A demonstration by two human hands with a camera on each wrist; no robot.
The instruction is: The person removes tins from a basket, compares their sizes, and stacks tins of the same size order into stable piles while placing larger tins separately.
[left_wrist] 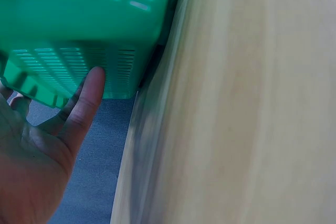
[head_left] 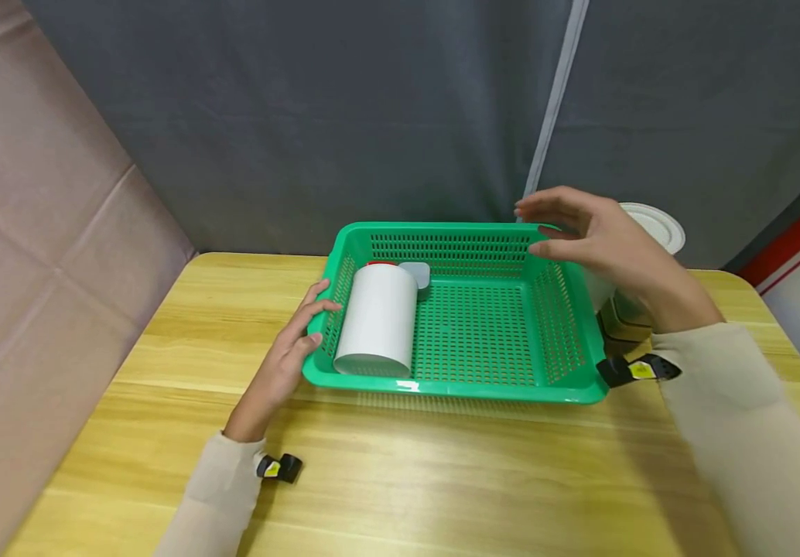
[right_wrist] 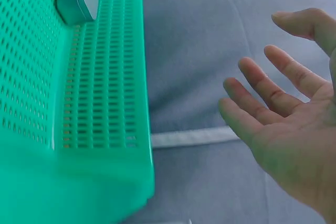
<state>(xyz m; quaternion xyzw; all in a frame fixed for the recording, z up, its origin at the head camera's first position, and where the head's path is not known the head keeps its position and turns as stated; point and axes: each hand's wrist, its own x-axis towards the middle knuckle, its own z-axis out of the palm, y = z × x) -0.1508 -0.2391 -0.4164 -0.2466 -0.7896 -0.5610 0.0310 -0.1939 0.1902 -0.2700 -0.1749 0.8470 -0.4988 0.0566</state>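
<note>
Over my feed, the fingers of the left hand (head_left: 288, 352) are spread and fairly straight, touching the left end of a green perforated plastic basket (head_left: 456, 391), with fingertips over its rim. The fingers of the right hand (head_left: 591, 232) are loosely bent and wide apart from the thumb, holding nothing, near the basket's far right corner.

I have the basket upright on the wood-grain tabletop (head_left: 400, 480), its long side towards the wearer. At its left end a white cylinder (head_left: 379, 317) lies on its side, one round end facing the near rim. Just beside its far end sits a small grey rounded-corner box (head_left: 416, 272), and I catch a bit of a red item (head_left: 381, 263), mostly hidden.

Outside the basket, to the right, I see a round white top (head_left: 654, 226) and a dark container (head_left: 619, 321), both partly behind the right arm; I cannot tell whether they are one piece. A grey curtain (head_left: 337, 116) hangs beyond the table.
</note>
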